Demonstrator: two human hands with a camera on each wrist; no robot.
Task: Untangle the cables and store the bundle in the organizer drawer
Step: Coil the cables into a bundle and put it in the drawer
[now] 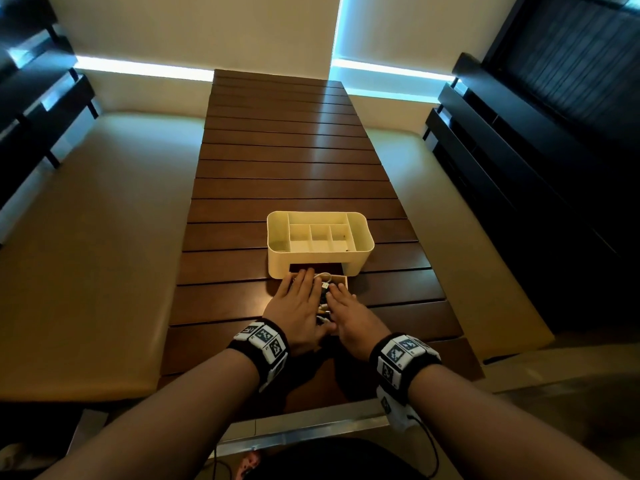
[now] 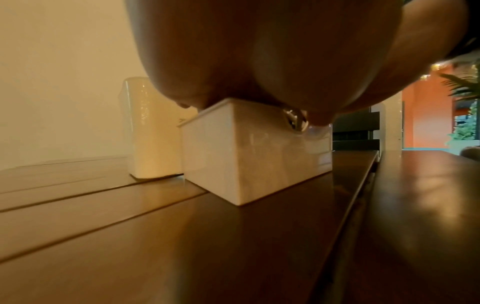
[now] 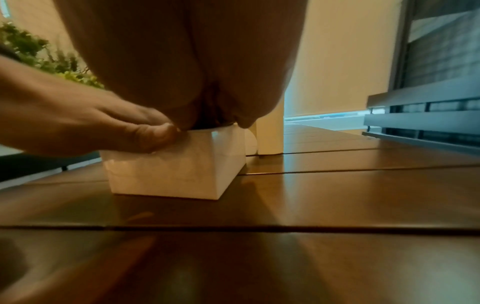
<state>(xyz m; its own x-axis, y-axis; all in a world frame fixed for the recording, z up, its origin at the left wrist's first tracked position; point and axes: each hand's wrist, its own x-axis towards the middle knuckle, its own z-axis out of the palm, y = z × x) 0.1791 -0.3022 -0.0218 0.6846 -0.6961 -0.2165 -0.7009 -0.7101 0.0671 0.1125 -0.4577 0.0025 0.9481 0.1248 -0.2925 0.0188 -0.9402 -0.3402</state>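
A cream organizer [image 1: 320, 237] stands on the slatted wooden table [image 1: 294, 161]. Its drawer [image 1: 338, 277] is pulled out toward me. A bundle of white and black cables [image 1: 323, 286] lies in the drawer and shows between my hands. My left hand [image 1: 298, 296] lies flat over the drawer's left part, fingers straight, pressing down. My right hand [image 1: 346, 308] lies flat over the right part, also pressing. In the left wrist view the palm [image 2: 259, 51] sits on the drawer [image 2: 233, 154], with a glossy cable loop [image 2: 293, 121] at its rim. In the right wrist view the palm [image 3: 182, 61] covers the drawer [image 3: 176, 164].
The organizer's top compartments [image 1: 320, 233] hold nothing I can see. Beige benches [image 1: 86, 237] run along both sides of the table. Dark slatted furniture [image 1: 536, 168] stands at the right. Bare tabletop extends beyond the organizer.
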